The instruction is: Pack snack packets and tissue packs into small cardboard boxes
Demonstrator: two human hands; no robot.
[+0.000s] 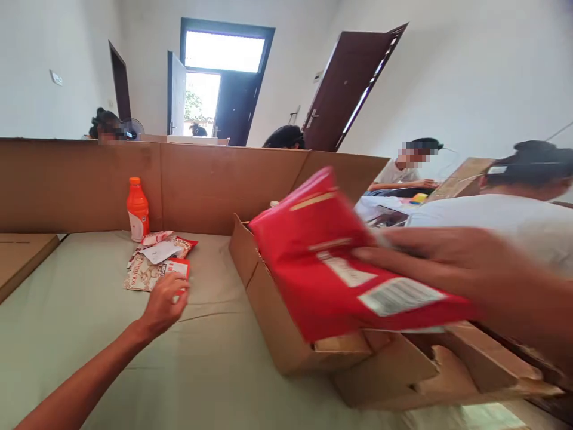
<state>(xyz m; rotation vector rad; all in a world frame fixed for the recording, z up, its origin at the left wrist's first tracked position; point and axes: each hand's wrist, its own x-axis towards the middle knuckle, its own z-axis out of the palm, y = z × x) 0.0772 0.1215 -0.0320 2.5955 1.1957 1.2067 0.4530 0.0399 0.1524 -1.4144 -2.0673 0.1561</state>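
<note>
A red snack bag [308,257] with a white barcode label is held up over the cardboard box [264,307], slightly blurred. Its right side is in the grip of my right hand [443,263], thumb on the near face; the other fingers are mostly hidden. On the table, my left hand [166,303] is at the near edge of a small pile of snack packets [142,273]. Its fingers are loosely curled, with a gap between thumb and forefinger. A white slip of paper [160,252] lies on the pile. Just behind stands an orange bottle [138,210] with a white label.
A tall cardboard panel [215,185] runs along the back of the table [197,370]. Flat cardboard [24,257] lies at the left edge. Open box flaps [389,367] jut out at the lower right. Another person [501,209] sits close on the right; several others are beyond.
</note>
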